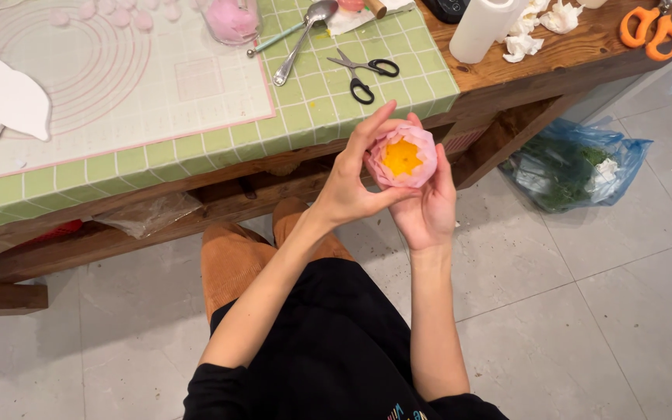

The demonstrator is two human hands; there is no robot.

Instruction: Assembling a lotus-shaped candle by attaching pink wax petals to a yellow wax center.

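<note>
Head view: we cup a pink petalled flower with a yellow centre in our right hand, left hand fingers pressed to its side, just below the green-tiled table edge, near black scissors.

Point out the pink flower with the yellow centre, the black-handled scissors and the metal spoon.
pink flower (402,158): head view, on its yellow centre.
black-handled scissors (361,75): head view, near the blade pivot.
metal spoon (320,11): head view, on its bowl.
</note>
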